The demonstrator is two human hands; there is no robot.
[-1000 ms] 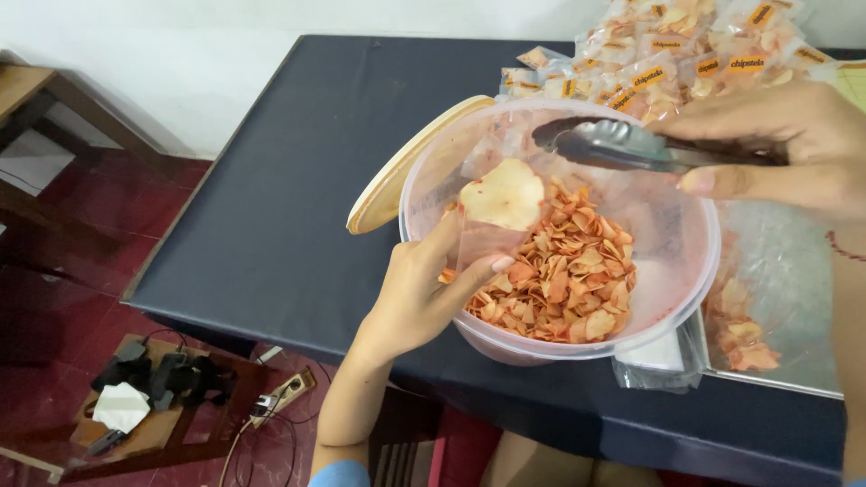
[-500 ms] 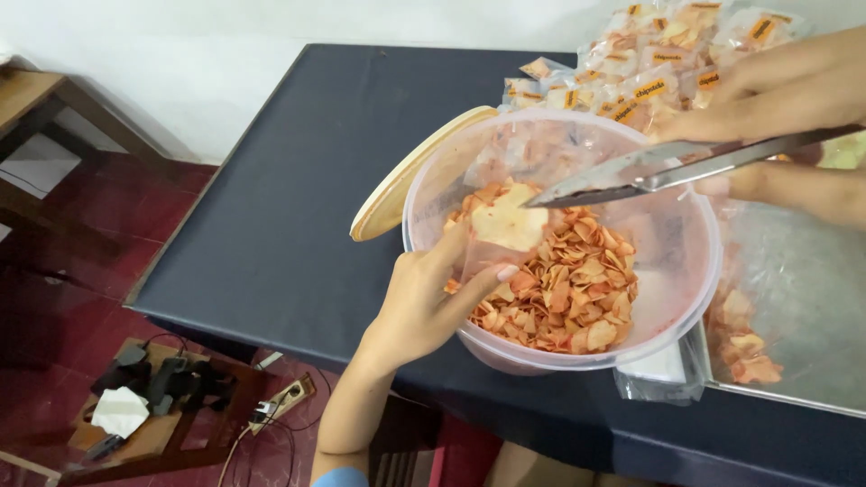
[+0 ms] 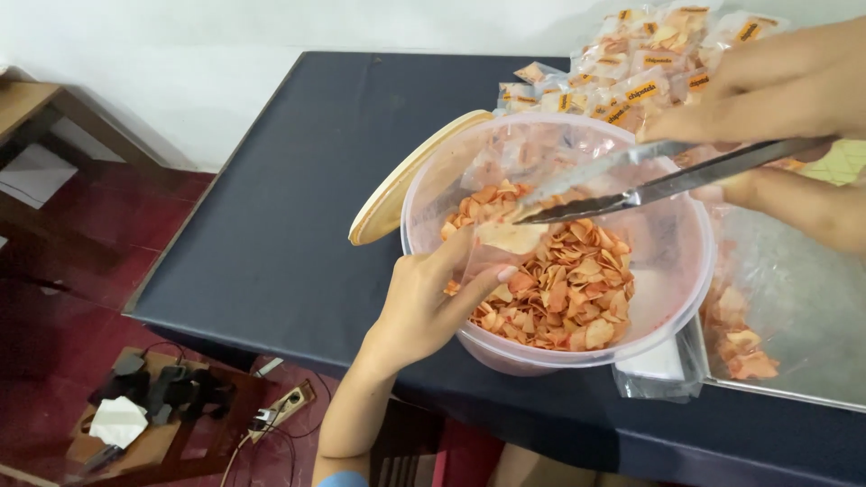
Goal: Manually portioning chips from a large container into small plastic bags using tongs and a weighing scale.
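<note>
Over clear bowl point(image 3: 695, 271) on counter point(image 3: 298, 216): right hand point(image 3: 776, 90) fingers grip tongs point(image 3: 631, 185); left hand point(image 3: 428, 302) fingers pinch small bag point(image 3: 510, 239) above chips point(image 3: 564, 289). Filling step; next needs tongs closing on chips.

From my feed: plain white wall point(image 3: 225, 72) runs along the top, evenly lit, soft daylight look. Floor point(image 3: 81, 243) is dark red tile, glossy in patches. A dark navy table point(image 3: 298, 207) fills the centre. A wooden bench or low table point(image 3: 36, 108) sits at upper left. Lower left, a small wooden stand point(image 3: 171, 433) carries black adapters point(image 3: 167, 388) and a white power strip point(image 3: 284, 406) with cables.
</note>
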